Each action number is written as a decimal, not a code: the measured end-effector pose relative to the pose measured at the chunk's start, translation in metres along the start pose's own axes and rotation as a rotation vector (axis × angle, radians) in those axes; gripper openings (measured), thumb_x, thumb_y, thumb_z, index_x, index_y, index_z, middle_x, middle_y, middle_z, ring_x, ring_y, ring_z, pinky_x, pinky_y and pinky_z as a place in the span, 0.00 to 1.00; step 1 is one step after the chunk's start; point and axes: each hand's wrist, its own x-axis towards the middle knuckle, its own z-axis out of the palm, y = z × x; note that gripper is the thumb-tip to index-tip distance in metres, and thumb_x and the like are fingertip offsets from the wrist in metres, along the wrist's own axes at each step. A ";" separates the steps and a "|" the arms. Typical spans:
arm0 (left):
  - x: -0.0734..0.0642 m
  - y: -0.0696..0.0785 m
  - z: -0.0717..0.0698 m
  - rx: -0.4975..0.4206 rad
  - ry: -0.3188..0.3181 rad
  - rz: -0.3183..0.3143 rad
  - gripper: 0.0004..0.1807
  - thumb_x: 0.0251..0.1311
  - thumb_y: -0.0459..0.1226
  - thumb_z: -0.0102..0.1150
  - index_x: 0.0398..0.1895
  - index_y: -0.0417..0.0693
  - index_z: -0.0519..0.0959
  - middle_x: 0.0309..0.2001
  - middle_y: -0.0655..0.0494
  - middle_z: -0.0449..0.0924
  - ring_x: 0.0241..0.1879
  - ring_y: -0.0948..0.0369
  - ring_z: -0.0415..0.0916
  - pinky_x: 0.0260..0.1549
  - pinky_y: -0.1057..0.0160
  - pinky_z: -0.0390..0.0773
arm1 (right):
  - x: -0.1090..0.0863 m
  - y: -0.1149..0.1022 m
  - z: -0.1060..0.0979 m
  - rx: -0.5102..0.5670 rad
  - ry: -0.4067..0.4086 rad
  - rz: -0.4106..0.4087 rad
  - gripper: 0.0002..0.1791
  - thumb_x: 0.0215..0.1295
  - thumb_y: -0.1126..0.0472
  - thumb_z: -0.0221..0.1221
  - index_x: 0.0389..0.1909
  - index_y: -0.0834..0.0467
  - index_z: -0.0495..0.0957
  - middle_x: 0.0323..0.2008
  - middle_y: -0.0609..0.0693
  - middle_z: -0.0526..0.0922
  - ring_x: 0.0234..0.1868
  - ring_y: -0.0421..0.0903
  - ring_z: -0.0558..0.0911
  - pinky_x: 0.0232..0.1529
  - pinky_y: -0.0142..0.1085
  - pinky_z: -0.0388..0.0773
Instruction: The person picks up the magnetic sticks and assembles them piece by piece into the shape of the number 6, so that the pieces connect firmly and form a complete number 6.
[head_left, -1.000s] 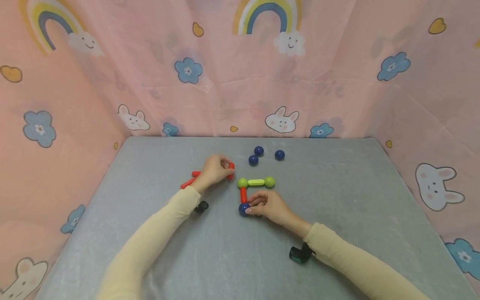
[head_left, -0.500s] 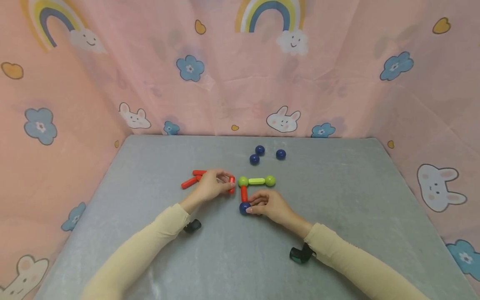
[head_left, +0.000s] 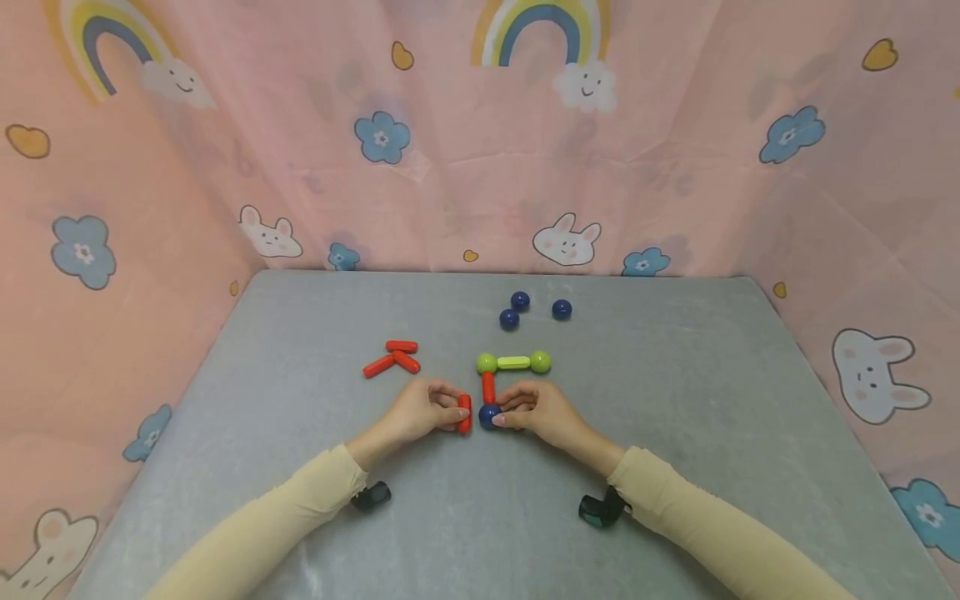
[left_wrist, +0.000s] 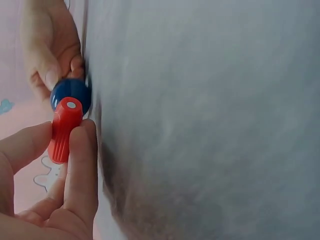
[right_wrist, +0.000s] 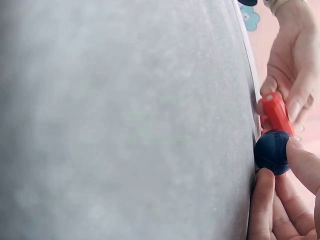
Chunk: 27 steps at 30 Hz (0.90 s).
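Observation:
My left hand [head_left: 422, 410] pinches a red magnetic rod [head_left: 465, 414] between thumb and fingers, just left of a blue ball [head_left: 490, 416]. In the left wrist view the held rod [left_wrist: 65, 131] shows a pale round spot on its end. My right hand [head_left: 542, 411] pinches the blue ball, seen close up in the right wrist view [right_wrist: 273, 152]. From that ball another red rod [head_left: 489, 387] runs back to a green ball [head_left: 487, 363]. A light green rod [head_left: 513, 362] links it to a second green ball [head_left: 540, 362], making an L shape.
Three loose red rods [head_left: 402, 346] lie behind my left hand. Toward the back of the grey table [head_left: 660, 358] sit three blue balls [head_left: 509, 319]. Pink printed cloth [head_left: 450, 200] walls the table at the back and sides.
My left hand has come toward the front edge with the red rod, from beside the green ball to beside the blue ball. The right hand keeps its hold on the blue ball.

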 end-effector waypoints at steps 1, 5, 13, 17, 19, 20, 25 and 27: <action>-0.002 -0.001 0.001 0.003 -0.003 -0.002 0.16 0.58 0.33 0.68 0.49 0.36 0.82 0.35 0.48 0.86 0.28 0.66 0.83 0.34 0.64 0.86 | 0.000 0.000 0.000 0.005 -0.001 0.001 0.17 0.56 0.62 0.71 0.45 0.65 0.82 0.40 0.59 0.88 0.33 0.36 0.83 0.34 0.27 0.80; -0.009 -0.005 0.003 0.005 -0.017 -0.009 0.15 0.57 0.33 0.69 0.47 0.37 0.82 0.33 0.49 0.86 0.28 0.66 0.83 0.33 0.65 0.85 | -0.003 -0.006 0.000 0.007 -0.004 0.006 0.16 0.56 0.62 0.71 0.45 0.64 0.82 0.40 0.59 0.88 0.33 0.37 0.83 0.35 0.27 0.81; -0.023 -0.003 0.017 -0.072 -0.096 -0.055 0.17 0.57 0.36 0.69 0.47 0.36 0.81 0.33 0.51 0.87 0.29 0.64 0.84 0.36 0.62 0.86 | -0.002 0.001 -0.001 -0.004 -0.001 -0.004 0.17 0.57 0.61 0.71 0.45 0.64 0.82 0.41 0.59 0.87 0.34 0.37 0.83 0.35 0.28 0.80; -0.026 -0.002 0.027 -0.108 -0.142 -0.062 0.15 0.57 0.35 0.70 0.45 0.36 0.82 0.32 0.49 0.88 0.29 0.65 0.85 0.36 0.63 0.86 | -0.001 0.002 -0.002 -0.005 -0.002 -0.013 0.17 0.57 0.60 0.71 0.45 0.64 0.82 0.41 0.60 0.87 0.34 0.37 0.83 0.33 0.28 0.79; -0.027 -0.001 0.031 -0.118 -0.151 -0.060 0.14 0.57 0.34 0.69 0.43 0.35 0.82 0.32 0.48 0.89 0.28 0.65 0.85 0.35 0.63 0.86 | -0.001 0.002 -0.001 -0.009 0.002 -0.008 0.17 0.57 0.60 0.71 0.45 0.63 0.83 0.40 0.58 0.87 0.33 0.37 0.83 0.32 0.29 0.78; -0.027 -0.001 0.033 -0.121 -0.150 -0.061 0.13 0.56 0.34 0.69 0.43 0.35 0.82 0.31 0.47 0.89 0.28 0.65 0.84 0.35 0.63 0.86 | -0.001 0.002 -0.001 -0.012 0.001 -0.010 0.17 0.57 0.59 0.71 0.45 0.63 0.83 0.40 0.58 0.88 0.33 0.36 0.83 0.32 0.29 0.78; -0.026 0.000 0.036 -0.106 -0.135 -0.072 0.11 0.56 0.34 0.70 0.39 0.36 0.83 0.29 0.48 0.89 0.25 0.67 0.83 0.32 0.65 0.86 | -0.002 -0.001 -0.001 -0.015 0.002 -0.002 0.17 0.58 0.57 0.70 0.44 0.62 0.83 0.38 0.56 0.88 0.31 0.36 0.83 0.31 0.30 0.79; -0.025 0.001 0.036 -0.098 -0.132 -0.080 0.11 0.55 0.35 0.70 0.38 0.36 0.84 0.29 0.48 0.89 0.24 0.67 0.83 0.31 0.65 0.86 | -0.002 -0.001 -0.001 -0.011 0.003 -0.003 0.17 0.58 0.57 0.70 0.44 0.63 0.83 0.37 0.57 0.88 0.30 0.37 0.82 0.31 0.30 0.79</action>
